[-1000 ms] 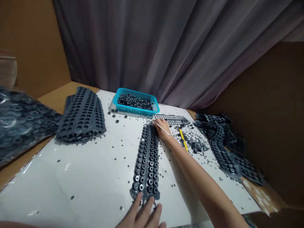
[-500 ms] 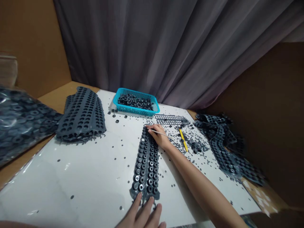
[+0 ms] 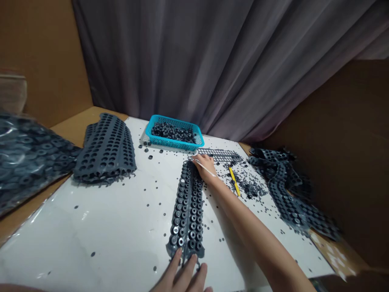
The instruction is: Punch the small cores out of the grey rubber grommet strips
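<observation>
A dark grey rubber sheet [image 3: 187,211] with rows of round, ring-topped parts lies lengthwise before me on the white table surface. At its near end, my left hand [image 3: 185,273] rests with spread fingers, the tips touching the sheet's edge. My right hand [image 3: 206,168] is at the far end, its fingers closed around a thin white stick [image 3: 205,167]. The stick's tip is close to the sheet's far end; whether it touches a part there I cannot tell. Just beyond this hand lies a flat sheet full of holes [image 3: 220,155].
A blue basket [image 3: 174,142] holds many small dark parts. To the left are stacked perforated sheets [image 3: 105,150] and a clear bag [image 3: 30,158] of sheets. A yellow cutter-like tool [image 3: 234,181] lies among scattered dark discs, with crumpled sheets [image 3: 288,190] at the right.
My right hand has shifted slightly right and away from me at the sheet's far end, and the white stick is now angled more steeply. My left hand stays in place.
</observation>
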{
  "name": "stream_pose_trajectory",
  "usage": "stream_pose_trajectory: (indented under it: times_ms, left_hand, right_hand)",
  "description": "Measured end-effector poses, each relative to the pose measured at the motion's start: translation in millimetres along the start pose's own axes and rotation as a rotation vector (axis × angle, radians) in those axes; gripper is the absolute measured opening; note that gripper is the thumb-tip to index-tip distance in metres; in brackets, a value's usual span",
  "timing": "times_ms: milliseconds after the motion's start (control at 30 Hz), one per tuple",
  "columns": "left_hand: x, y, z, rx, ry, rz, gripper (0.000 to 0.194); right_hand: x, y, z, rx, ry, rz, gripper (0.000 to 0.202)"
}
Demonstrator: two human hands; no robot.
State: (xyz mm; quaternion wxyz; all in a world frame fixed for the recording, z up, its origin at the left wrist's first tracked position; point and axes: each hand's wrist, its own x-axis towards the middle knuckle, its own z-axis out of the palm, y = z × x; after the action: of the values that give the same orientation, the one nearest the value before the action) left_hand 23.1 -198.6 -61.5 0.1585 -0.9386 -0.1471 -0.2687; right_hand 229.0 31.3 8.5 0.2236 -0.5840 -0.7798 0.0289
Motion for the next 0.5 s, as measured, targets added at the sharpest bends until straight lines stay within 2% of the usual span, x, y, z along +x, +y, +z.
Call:
stream_pose_trajectory:
  times_ms: [100, 333, 500]
  left_hand:
    - [2.1, -1.2, -1.8, 0.010, 0.000, -0.008, 0.033]
    - [-0.3, 2.9, 1.5, -0.043, -0.010, -0.025, 0.034]
    - [4.3, -0.5, -3.6, -0.030, 0.011, -0.025, 0.032]
  right_hand:
    - [-7.7, -3.8, -2.5, 0.048, 0.015, -0.003, 0.016]
    - [-34.9, -18.0, -4.4, 0.293, -0.046, -0.086, 0.012]
    - [-35.5, -20.4, -4.5, 0.288, -0.053, -0.074, 0.014]
